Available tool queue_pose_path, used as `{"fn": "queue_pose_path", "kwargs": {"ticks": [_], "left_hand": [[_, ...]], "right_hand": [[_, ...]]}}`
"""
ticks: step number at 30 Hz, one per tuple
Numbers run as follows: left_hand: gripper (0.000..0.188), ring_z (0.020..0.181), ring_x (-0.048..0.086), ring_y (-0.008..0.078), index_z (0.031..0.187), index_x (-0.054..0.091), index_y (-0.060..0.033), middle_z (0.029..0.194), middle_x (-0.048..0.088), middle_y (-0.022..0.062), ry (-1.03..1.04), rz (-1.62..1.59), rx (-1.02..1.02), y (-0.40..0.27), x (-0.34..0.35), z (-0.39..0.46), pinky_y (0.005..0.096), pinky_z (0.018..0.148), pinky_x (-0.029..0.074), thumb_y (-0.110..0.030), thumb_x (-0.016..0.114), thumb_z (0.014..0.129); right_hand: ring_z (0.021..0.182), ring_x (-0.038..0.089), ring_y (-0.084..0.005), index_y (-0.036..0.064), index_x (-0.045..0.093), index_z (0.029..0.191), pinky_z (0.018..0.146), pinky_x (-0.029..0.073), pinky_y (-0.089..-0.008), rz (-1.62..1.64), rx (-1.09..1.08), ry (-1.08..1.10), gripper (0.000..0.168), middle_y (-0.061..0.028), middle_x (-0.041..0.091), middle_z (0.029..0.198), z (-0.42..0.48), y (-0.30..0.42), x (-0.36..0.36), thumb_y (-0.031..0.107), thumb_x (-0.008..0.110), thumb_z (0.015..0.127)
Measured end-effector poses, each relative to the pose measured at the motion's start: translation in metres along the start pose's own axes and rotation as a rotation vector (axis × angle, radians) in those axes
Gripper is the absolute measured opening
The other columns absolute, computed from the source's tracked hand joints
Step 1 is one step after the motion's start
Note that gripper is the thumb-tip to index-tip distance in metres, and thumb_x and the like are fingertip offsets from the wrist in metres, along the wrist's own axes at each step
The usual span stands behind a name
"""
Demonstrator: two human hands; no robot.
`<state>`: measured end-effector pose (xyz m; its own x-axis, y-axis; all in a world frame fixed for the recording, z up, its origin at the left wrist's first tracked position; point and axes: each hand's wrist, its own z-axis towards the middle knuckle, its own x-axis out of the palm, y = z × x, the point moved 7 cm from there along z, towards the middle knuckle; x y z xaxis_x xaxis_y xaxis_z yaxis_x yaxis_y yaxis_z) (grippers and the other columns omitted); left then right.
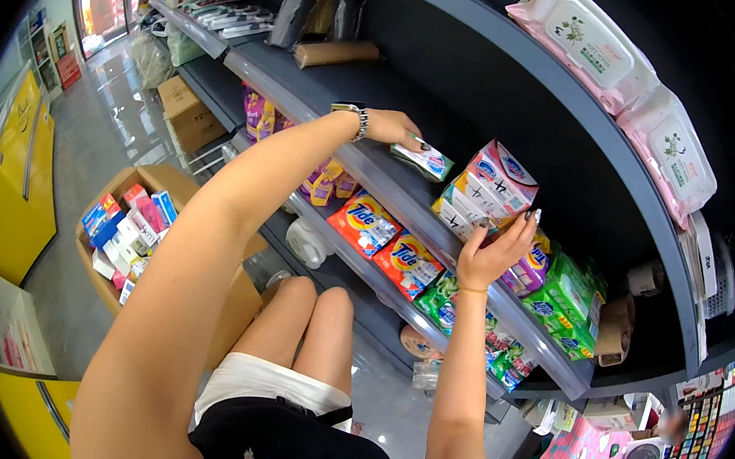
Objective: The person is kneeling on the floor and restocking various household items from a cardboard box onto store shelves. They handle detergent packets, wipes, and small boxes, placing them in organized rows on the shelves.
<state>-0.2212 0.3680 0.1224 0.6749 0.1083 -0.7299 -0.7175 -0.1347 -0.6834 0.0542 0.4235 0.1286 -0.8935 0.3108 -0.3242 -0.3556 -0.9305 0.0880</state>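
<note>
On the dark shelf, my left hand [391, 128] has its fingers and thumb on a small white and green soap box [424, 160], which lies low near the shelf's front edge. My right hand [498, 246] rests with spread fingers against the near end of a stack of soap boxes [495, 183], pink above and white and yellow below, marked with handwriting. A gap separates the single box from the stack. Whether my right fingers grip a box cannot be told.
Purple and green packs [564, 302] stand right of my right hand. Red Tide detergent bags [363, 221] fill the shelf below. A clear plastic shelf lip [402, 203] runs along the front. An open carton [133, 176] of small boxes stands at the left. Wet-wipe packs [590, 46] sit above.
</note>
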Motion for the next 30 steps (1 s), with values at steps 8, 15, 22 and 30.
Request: {"fn": "queue_pose_path", "kwargs": {"ticks": [8,15,22,30], "left_hand": [[0.073,0.1,0.062,0.0302,0.103,0.071,0.0016,0.105,0.067,0.0243,-0.182,0.039,-0.122,0.029,-0.01,0.022,0.0336,0.091,0.045,-0.066,0.051,0.084],[0.057,0.097,0.06,0.0202,0.111,0.062,0.0006,0.106,0.063,0.0161,-0.488,-0.328,-0.022,0.024,-0.012,0.026,0.0312,0.088,0.047,-0.049,0.065,0.084],[0.06,0.1,0.059,0.0169,0.126,0.05,0.0001,0.111,0.061,0.0117,-0.261,-0.337,0.161,0.02,0.005,0.011,0.0289,0.091,0.046,-0.026,0.076,0.078],[0.058,0.111,0.058,0.0276,0.12,0.062,0.0015,0.119,0.061,0.0187,-0.199,-0.296,-0.08,0.033,0.016,0.01,0.032,0.097,0.042,-0.046,0.058,0.087]], "right_hand": [[0.132,0.032,-0.0417,-0.003,0.035,0.137,0.108,0.023,-0.0531,0.021,0.021,-0.009,0.061,-0.0248,0.033,0.144,-0.001,-0.001,0.001,0.015,0.057,0.083],[0.132,0.032,-0.0427,-0.005,0.032,0.137,0.109,0.024,-0.0497,0.045,0.017,0.002,0.063,-0.0263,0.031,0.144,-0.001,-0.001,-0.003,0.008,0.057,0.081],[0.132,0.033,-0.0413,-0.003,0.034,0.137,0.108,0.024,-0.0523,0.043,0.007,-0.031,0.062,-0.0251,0.034,0.143,0.0,-0.004,-0.003,0.012,0.057,0.082],[0.132,0.033,-0.0412,-0.003,0.034,0.137,0.108,0.025,-0.0523,0.056,0.007,-0.033,0.062,-0.0248,0.034,0.142,-0.001,-0.003,-0.002,0.011,0.056,0.081]]}}
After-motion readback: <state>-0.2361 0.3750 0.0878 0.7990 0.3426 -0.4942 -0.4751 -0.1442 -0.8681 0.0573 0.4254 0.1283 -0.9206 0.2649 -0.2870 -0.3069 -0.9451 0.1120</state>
